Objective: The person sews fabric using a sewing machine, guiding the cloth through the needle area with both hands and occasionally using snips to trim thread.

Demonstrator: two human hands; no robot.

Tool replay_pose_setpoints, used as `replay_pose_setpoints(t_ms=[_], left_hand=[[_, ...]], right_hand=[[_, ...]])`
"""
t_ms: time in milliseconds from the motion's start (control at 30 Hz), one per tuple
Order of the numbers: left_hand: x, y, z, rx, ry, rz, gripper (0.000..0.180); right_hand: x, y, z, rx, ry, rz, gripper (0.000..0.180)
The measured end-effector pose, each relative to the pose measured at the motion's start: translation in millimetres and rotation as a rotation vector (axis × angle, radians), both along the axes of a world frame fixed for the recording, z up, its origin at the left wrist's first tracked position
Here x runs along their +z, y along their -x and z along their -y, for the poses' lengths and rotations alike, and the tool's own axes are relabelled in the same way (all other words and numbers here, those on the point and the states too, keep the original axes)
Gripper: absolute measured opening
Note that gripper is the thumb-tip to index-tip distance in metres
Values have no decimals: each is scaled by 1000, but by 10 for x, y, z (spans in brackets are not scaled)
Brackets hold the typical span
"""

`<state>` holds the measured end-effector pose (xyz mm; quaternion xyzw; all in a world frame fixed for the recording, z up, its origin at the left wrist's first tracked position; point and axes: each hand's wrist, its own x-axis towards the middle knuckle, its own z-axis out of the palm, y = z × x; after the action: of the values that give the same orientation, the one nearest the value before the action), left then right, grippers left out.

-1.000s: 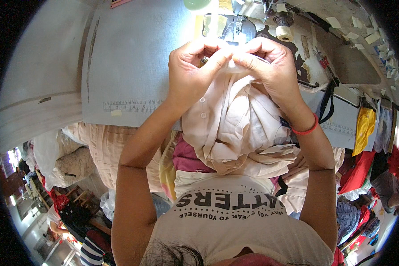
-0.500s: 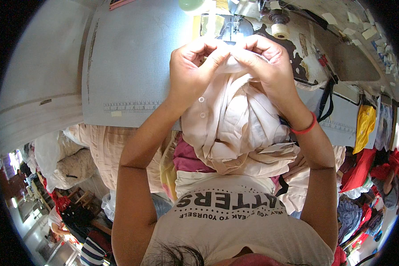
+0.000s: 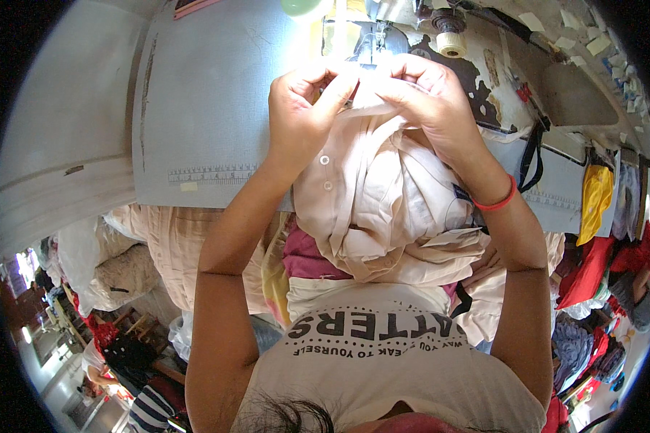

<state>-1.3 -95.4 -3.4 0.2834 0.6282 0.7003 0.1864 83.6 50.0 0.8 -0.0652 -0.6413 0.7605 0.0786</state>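
A pale cream buttoned shirt [image 3: 368,195] lies bunched at the table's front edge and over my lap, with two buttons showing on its left side. My left hand [image 3: 303,108] pinches the upper edge of the cloth between thumb and fingers. Close beside it, my right hand [image 3: 430,94] grips the same edge, its thumb pressed on the fabric. Both hands are just in front of the sewing machine's needle area [image 3: 372,50], under a bright lamp glare that washes out part of the cloth. A red band circles my right wrist.
The grey table [image 3: 202,108] has a ruler strip [image 3: 213,175] along its front. A cream thread spool [image 3: 451,43] stands on the machine's right. A black strap [image 3: 534,155] and yellow cloth [image 3: 594,198] hang at the right edge. Garment piles [image 3: 173,245] flank my lap.
My hands have spread slightly apart, the left one shifting a little to the left. A wider stretch of the cloth edge shows between them.
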Motion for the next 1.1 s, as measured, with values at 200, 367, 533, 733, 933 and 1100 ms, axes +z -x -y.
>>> replay_pose_setpoints(t_ms=[200,367,533,733,933,1100], left_hand=[[-67,32,-13,-9,21,-43,5],[-56,25,-30,-6,46,-30,4],[-67,44,-22,1,-20,37,5],[-69,75,-1,-12,-45,71,6],[-59,85,5,-22,-42,72,11],[-77,105,-1,-36,-72,45,13]], right_hand=[[-53,28,-18,26,23,-5,11],[-84,38,-32,1,-61,-3,12],[-30,17,-65,-6,155,39,13],[-13,-20,-178,62,1,35,17],[8,-46,-234,20,-50,35,17],[42,-43,-231,38,12,16,20]])
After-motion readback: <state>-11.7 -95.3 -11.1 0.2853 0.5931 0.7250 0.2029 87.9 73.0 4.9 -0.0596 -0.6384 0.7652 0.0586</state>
